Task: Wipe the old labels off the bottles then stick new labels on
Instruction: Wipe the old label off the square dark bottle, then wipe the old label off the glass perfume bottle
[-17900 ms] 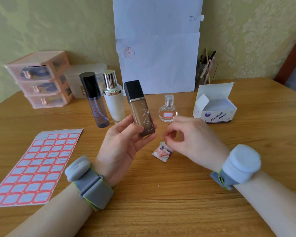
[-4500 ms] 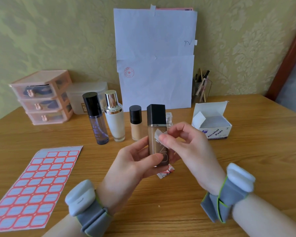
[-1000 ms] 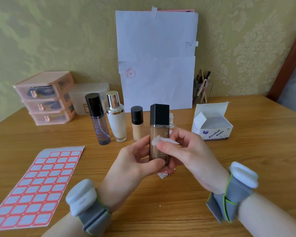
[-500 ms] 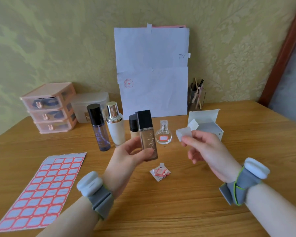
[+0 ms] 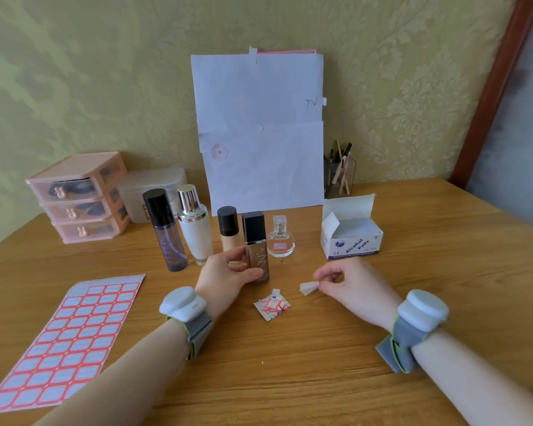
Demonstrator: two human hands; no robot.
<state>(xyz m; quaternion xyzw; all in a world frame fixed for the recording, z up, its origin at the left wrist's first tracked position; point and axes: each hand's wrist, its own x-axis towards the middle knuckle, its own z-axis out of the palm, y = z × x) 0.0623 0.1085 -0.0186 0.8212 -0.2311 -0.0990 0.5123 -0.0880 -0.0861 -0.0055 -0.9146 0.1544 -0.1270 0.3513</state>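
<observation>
Fingertips (image 5: 323, 287) of our right hand (image 5: 351, 282) pinch a small folded white wipe (image 5: 308, 288) low over the wooden table (image 5: 290, 379). Our left hand (image 5: 225, 279) wraps thumb and fingers round the upright tall brown glass bottle with a black square cap (image 5: 257, 247), near the torn red-and-white wrapper (image 5: 272, 305).

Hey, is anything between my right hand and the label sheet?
The left hand, gripping the brown foundation bottle, and its forearm lie between the right hand, which pinches a wipe, and the label sheet; the torn wrapper lies there too.
</observation>
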